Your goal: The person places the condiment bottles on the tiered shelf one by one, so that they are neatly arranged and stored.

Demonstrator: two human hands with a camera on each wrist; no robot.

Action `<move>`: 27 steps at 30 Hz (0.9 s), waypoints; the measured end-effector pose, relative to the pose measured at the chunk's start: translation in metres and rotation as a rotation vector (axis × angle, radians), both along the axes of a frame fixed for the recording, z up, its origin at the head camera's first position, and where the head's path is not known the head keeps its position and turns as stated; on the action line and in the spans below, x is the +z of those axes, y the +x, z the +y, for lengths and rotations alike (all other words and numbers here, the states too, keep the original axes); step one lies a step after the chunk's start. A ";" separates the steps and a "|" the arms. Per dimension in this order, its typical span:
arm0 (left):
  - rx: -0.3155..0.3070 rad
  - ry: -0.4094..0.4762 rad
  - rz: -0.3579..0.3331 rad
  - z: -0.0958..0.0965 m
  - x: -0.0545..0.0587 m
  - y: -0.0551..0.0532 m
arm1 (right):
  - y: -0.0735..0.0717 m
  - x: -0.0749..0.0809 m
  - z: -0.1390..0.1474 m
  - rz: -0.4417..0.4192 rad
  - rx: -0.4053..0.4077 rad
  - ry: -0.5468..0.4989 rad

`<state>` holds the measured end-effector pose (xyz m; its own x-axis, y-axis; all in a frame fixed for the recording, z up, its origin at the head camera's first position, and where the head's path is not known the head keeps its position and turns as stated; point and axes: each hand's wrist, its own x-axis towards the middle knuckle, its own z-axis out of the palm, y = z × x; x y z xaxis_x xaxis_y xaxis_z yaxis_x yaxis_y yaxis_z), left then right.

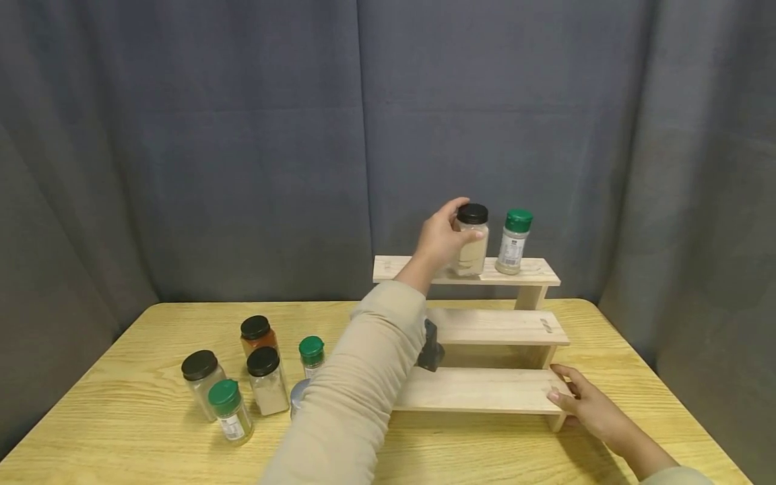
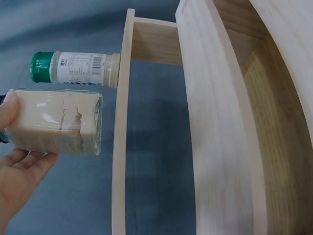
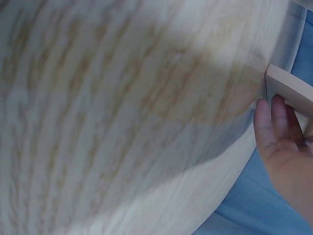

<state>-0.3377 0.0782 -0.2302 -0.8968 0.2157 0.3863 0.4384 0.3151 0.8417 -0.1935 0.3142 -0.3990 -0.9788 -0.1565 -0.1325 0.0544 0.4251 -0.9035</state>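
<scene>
My left hand (image 1: 440, 237) grips a square glass jar (image 1: 473, 254) of cream-coloured powder near its black lid, thumb in front. The jar is upright at the top tier of a three-tier wooden rack (image 1: 479, 392); in the left wrist view a narrow gap shows between its base and the board. Just right of it stands a green-capped spice shaker (image 1: 512, 249) with a white label. My right hand (image 1: 597, 412) holds the right end of the lowest tier, thumb on top. In the right wrist view its fingers (image 3: 264, 129) touch the rack's side.
On the table's left side stand several spice containers: a black-lidded jar of red spice (image 1: 256, 330), two paler black-lidded jars, and green-capped shakers (image 1: 230, 411). A grey lid (image 1: 298, 394) is partly hidden by my left sleeve. Grey curtains (image 1: 261, 168) hang behind the table.
</scene>
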 end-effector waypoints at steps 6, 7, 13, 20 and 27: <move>0.001 -0.013 0.015 0.006 -0.004 -0.001 | 0.000 0.000 -0.001 0.001 -0.008 -0.004; 0.001 -0.018 0.018 0.007 -0.005 -0.001 | 0.000 0.000 -0.002 -0.002 -0.015 -0.008; -0.005 -0.029 0.023 0.011 -0.009 -0.002 | 0.002 0.002 -0.001 -0.012 -0.020 -0.018; -0.002 -0.053 0.053 0.012 -0.008 -0.001 | 0.003 0.001 0.001 -0.003 -0.006 -0.018; -0.015 -0.118 0.027 0.011 -0.002 0.001 | 0.006 0.002 0.002 0.010 -0.003 -0.007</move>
<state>-0.3368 0.0892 -0.2321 -0.8825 0.2749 0.3817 0.4662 0.4043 0.7869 -0.1876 0.3158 -0.3968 -0.9804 -0.1547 -0.1218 0.0466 0.4185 -0.9070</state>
